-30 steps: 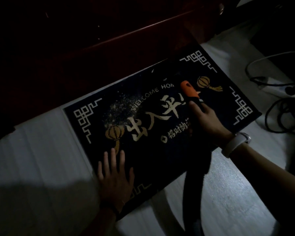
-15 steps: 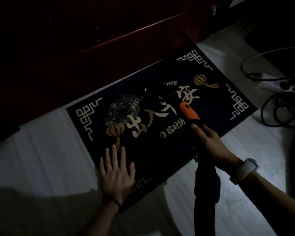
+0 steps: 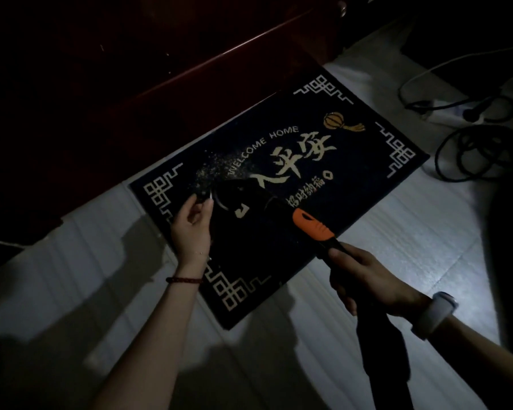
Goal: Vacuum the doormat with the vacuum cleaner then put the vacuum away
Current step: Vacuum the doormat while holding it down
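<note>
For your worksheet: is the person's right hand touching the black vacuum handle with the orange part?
Touching. The head view shows the right hand with its fingers curled round the black vacuum handle, just below the orange part.
</note>
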Motion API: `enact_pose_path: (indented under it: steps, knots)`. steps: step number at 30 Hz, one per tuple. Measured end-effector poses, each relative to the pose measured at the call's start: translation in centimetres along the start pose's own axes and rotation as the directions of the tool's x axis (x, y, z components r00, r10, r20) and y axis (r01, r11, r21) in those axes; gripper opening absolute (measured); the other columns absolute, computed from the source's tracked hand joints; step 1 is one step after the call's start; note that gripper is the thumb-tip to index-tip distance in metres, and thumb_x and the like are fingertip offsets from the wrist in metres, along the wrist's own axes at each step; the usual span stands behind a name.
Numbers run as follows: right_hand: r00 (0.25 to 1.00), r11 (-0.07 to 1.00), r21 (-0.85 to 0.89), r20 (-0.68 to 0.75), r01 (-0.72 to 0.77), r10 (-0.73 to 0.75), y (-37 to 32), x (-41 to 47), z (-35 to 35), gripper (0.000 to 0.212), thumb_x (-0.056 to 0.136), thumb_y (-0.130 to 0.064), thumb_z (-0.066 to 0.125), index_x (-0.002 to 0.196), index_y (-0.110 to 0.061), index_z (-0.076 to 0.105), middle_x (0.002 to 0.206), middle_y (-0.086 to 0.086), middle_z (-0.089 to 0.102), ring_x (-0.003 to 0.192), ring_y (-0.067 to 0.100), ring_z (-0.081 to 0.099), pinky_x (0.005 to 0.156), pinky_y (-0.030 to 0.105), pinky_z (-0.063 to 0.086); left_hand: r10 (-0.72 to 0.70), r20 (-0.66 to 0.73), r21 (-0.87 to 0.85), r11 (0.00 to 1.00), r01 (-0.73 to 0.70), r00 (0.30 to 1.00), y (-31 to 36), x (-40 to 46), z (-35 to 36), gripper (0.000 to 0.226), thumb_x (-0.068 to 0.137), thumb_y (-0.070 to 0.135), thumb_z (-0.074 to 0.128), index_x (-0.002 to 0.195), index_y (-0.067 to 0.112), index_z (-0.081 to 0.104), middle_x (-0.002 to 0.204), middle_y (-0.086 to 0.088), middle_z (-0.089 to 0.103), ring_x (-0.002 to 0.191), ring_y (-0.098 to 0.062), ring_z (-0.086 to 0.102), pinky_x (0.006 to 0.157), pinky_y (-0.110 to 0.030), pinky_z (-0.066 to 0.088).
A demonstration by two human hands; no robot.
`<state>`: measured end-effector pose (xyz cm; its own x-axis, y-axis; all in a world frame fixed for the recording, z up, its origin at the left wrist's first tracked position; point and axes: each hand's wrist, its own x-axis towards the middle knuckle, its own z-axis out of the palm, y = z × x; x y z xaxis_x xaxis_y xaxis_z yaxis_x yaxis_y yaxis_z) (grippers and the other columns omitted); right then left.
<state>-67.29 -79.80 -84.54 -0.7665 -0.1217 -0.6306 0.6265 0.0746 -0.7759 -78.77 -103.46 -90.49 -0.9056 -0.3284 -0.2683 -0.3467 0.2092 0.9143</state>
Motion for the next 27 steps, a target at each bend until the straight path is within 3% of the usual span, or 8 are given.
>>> enact_pose_path:
  steps: [2,4,10,13,18,21,25,27]
  knots:
    - [1.0,1.0,0.005,0.023,0.002,-0.002,0.0,0.0,0.3,0.039,0.089,-0.034,0.046,0.115,-0.006,0.046,0.052,0.009,0.049,0.033,0.021,0.045,0.036,0.024,0.042,-0.019,-0.001,0.008,1.0,0.019,1.0,0.1,0.6,-0.4,0.038,0.088,0.022,0.06,0.122,0.006,0.057,0.111,-0.013,0.063,0.104,-0.025,0.059,0.092,-0.035,0.05]
    - [0.999,1.0,0.007,0.042,0.0,0.0,0.0,-0.1,0.5,0.048,0.085,-0.037,0.048,0.119,-0.004,0.043,0.052,0.008,0.049,0.033,0.021,0.045,0.036,0.023,0.042,-0.042,-0.013,-0.002,0.999,0.042,0.999,-0.3,0.8,-0.6,0.037,0.087,0.02,0.062,0.12,0.004,0.059,0.114,-0.015,0.064,0.106,-0.028,0.059,0.093,-0.039,0.049]
    - [0.999,1.0,0.016,0.052,-0.001,0.0,0.4,-0.3,0.3,0.044,0.09,-0.033,0.046,0.119,-0.001,0.04,0.049,0.006,0.05,0.031,0.02,0.045,0.036,0.023,0.041,-0.042,-0.034,-0.046,0.998,0.041,0.999,-0.5,1.1,-0.1,0.031,0.087,0.016,0.062,0.113,0.0,0.063,0.086,-0.004,0.064,0.072,-0.011,0.057,0.077,-0.029,0.046]
    - [0.999,0.999,0.03,0.041,-0.01,0.009,0.7,-0.5,-0.1,0.046,0.087,-0.035,0.047,0.117,0.0,0.042,0.049,0.006,0.05,0.032,0.02,0.045,0.036,0.024,0.041,-0.078,-0.042,-0.062,0.995,0.075,0.996,-0.8,1.4,0.2,0.024,0.089,0.02,0.06,0.105,0.004,0.066,0.069,0.003,0.058,0.067,-0.007,0.054,0.076,-0.031,0.046]
    - [1.0,0.998,0.055,0.029,-0.008,0.006,1.1,-0.5,-0.8,0.047,0.081,-0.042,0.047,0.113,-0.007,0.046,0.049,0.005,0.049,0.033,0.021,0.045,0.038,0.026,0.041,-0.233,-0.028,-0.063,0.971,0.231,0.972,-2.1,1.9,0.5,0.025,0.094,0.013,0.049,0.11,-0.002,0.061,0.078,-0.006,0.059,0.064,-0.008,0.052,0.078,-0.032,0.048]
    - [0.999,0.996,0.085,0.037,-0.016,0.012,1.1,-0.4,-1.1,0.046,0.082,-0.042,0.047,0.112,-0.007,0.046,0.05,0.006,0.048,0.034,0.021,0.044,0.039,0.026,0.04,-0.303,0.042,-0.057,0.951,0.305,0.952,-2.8,1.9,0.7,0.025,0.091,0.011,0.054,0.113,0.002,0.062,0.071,-0.001,0.057,0.063,-0.008,0.05,0.063,-0.022,0.047]
    - [0.998,0.994,0.105,0.055,-0.023,0.017,1.0,-0.5,-1.2,0.045,0.083,-0.041,0.047,0.112,-0.007,0.047,0.05,0.006,0.047,0.034,0.02,0.044,0.038,0.024,0.042,-0.313,0.072,-0.099,0.943,0.319,0.947,-2.6,2.0,0.9,0.027,0.089,0.007,0.057,0.115,0.004,0.06,0.072,0.002,0.058,0.063,-0.005,0.051,0.051,-0.012,0.045]
    - [0.998,0.993,0.113,0.06,-0.027,0.021,1.0,-0.5,-1.2,0.046,0.083,-0.041,0.046,0.113,-0.006,0.046,0.05,0.006,0.047,0.034,0.02,0.044,0.038,0.024,0.042,-0.296,0.087,-0.119,0.945,0.305,0.951,-2.3,2.1,0.9,0.031,0.091,0.006,0.053,0.122,0.003,0.056,0.084,-0.001,0.061,0.066,-0.004,0.052,0.057,-0.011,0.046]
